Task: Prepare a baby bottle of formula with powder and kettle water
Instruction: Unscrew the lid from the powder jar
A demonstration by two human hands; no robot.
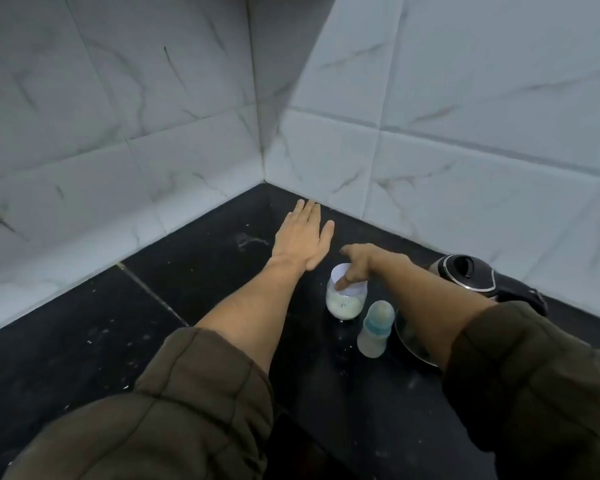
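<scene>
A clear jar [345, 304] with white formula powder in its bottom stands on the black counter. Its white lid [340, 271] sits on top, and my right hand [364, 266] grips that lid with thumb and fingers. To the jar's right and nearer to me stands a baby bottle [376, 329] with a teal collar and a clear cap, upright. A glass kettle [463, 271] with a black lid and handle stands right of the bottle, partly hidden by my right forearm. My left hand [303, 237] is flat and empty, fingers spread, beyond the jar toward the wall corner.
The black counter [201, 265] runs into a corner of white marble-look tiled walls [430, 168] just behind the hands. White specks and a smear lie on the counter. My brown jacket sleeves fill the near foreground.
</scene>
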